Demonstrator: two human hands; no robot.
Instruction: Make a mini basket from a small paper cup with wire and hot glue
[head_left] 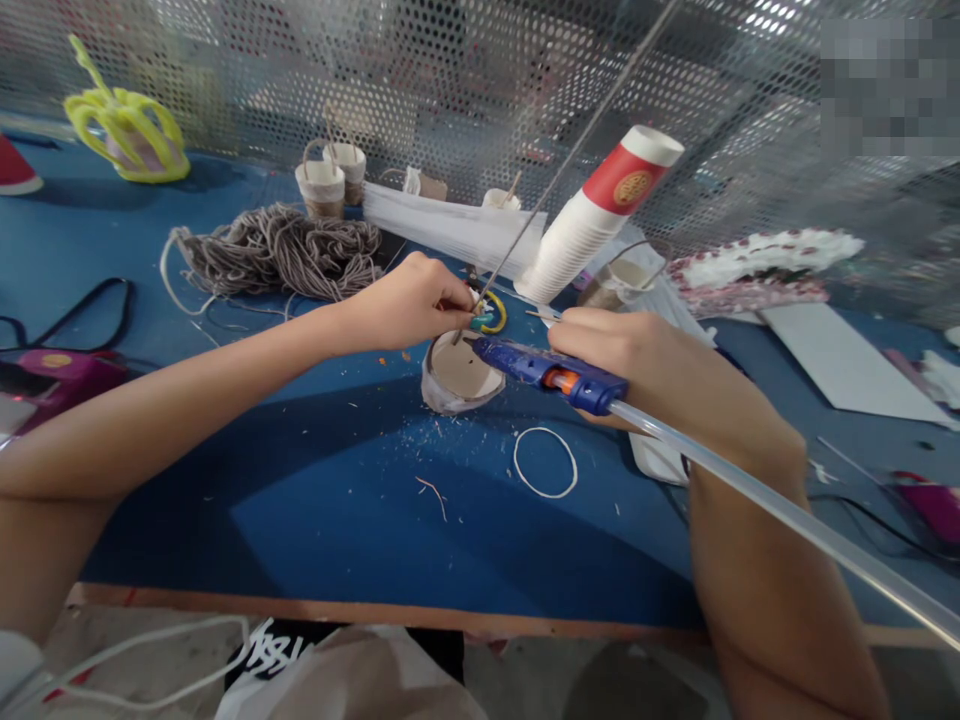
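Note:
My left hand (424,300) is closed in a pinch at a long thin grey rod or cord (551,185), which slants up to the top edge. Its lower end reaches into a small cup (456,392) with a whitish wrap and a brown inside, standing on the table. My right hand (637,350) is wrapped round a blue hot glue gun (525,362), its nozzle over the cup's rim near that lower end. A long clear glue stick (750,487) sticks out of the gun's back. Behind the cup lie scissors (493,314) with yellow and green handles, partly hidden.
On the blue table (360,550) lie a white ring (545,463) and scraps. Behind are grey yarn (277,250), small handled cups (321,185), stacked paper cups (600,215) and a yellow basket-like craft (127,130). A purple device (71,380) sits left; perforated metal mesh (420,80) borders the back.

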